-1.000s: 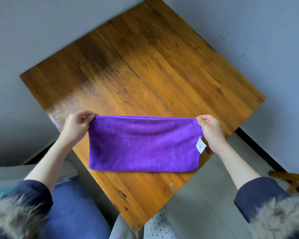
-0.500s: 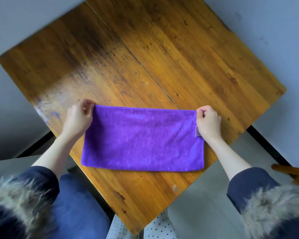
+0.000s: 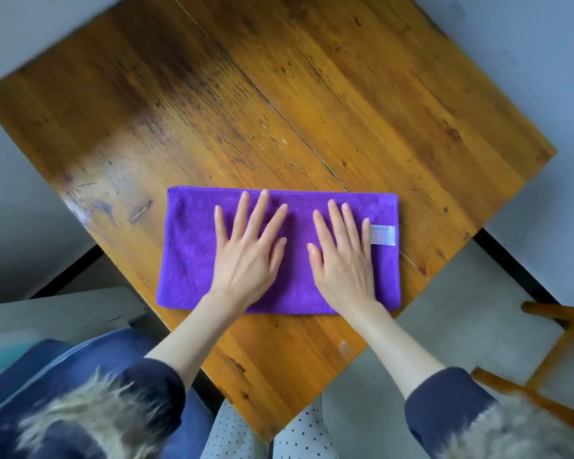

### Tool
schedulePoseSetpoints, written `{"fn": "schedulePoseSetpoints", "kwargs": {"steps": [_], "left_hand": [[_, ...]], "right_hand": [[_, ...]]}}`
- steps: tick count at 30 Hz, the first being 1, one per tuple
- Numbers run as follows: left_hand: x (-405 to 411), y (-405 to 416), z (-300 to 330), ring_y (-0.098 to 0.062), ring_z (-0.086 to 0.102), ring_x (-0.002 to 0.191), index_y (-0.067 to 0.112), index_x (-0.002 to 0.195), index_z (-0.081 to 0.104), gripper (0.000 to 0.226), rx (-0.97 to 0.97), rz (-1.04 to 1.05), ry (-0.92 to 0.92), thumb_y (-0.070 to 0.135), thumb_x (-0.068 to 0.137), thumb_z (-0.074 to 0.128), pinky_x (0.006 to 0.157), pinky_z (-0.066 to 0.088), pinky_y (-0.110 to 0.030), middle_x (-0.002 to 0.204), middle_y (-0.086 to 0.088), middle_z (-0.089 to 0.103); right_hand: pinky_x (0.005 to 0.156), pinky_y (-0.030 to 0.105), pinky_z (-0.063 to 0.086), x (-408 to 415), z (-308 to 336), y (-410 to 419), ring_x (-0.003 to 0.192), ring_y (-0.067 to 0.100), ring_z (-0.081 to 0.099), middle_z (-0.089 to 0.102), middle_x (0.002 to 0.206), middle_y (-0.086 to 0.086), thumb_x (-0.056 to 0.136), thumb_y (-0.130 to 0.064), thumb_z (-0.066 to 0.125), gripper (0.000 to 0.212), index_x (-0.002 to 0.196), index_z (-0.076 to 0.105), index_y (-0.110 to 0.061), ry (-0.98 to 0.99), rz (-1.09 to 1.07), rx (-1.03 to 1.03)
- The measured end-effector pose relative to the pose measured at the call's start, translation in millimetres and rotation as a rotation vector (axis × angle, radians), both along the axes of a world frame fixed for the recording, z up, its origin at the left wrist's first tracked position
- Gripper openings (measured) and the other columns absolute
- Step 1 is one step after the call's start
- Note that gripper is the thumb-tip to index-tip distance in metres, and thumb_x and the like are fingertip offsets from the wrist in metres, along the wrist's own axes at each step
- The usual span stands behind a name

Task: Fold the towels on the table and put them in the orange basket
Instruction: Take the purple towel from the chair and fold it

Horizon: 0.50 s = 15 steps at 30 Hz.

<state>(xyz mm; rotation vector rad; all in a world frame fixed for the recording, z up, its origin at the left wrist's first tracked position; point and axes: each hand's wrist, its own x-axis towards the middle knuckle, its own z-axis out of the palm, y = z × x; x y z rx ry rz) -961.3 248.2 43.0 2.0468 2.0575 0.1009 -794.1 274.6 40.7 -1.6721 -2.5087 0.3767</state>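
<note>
A purple towel (image 3: 193,260), folded into a long rectangle, lies flat on a worn wooden table (image 3: 279,111) just below the centre of the frame. Both hands press on it, fingers straight and spread — the left hand (image 3: 246,260) beside the right hand (image 3: 343,263), not touching. A white label (image 3: 382,235) shows at the towel's right end.

Bare table (image 3: 312,94) all round the towel (image 3: 193,260); wooden chair (image 3: 557,352), perhaps, off its right corner

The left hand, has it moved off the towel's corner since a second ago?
Yes. The left hand moved inward from the towel's far left corner, now flat by its middle.
</note>
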Motion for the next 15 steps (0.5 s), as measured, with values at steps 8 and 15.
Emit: {"fn": "schedulePoseSetpoints", "kwargs": {"steps": [8, 15], "left_hand": [[-46.7, 6.6, -18.3, -0.027, 0.018, 0.143, 0.031, 0.144, 0.029, 0.053, 0.004, 0.003, 0.1, 0.048, 0.095, 0.024, 0.114, 0.005, -0.057, 0.154, -0.002, 0.024], [-44.6, -15.6, -9.8, -0.031, 0.015, 0.143, 0.028, 0.146, 0.027, 0.056, -0.014, 0.068, 0.073, 0.047, 0.093, 0.023, 0.112, 0.002, -0.063, 0.155, -0.008, 0.021]], "right_hand": [[0.115, 0.054, 0.013, 28.9, -18.7, 21.9, 0.143, 0.029, 0.019, 0.022, 0.154, 0.01, 0.095, -0.05, 0.026, 0.058, 0.147, 0.024, -0.024, -0.188, -0.046, -0.027], [0.113, 0.056, 0.017, 29.8, -13.1, -10.6, 0.143, 0.029, 0.015, 0.018, 0.155, 0.011, 0.094, -0.051, 0.029, 0.062, 0.148, 0.019, -0.022, -0.153, -0.074, -0.03]]}}
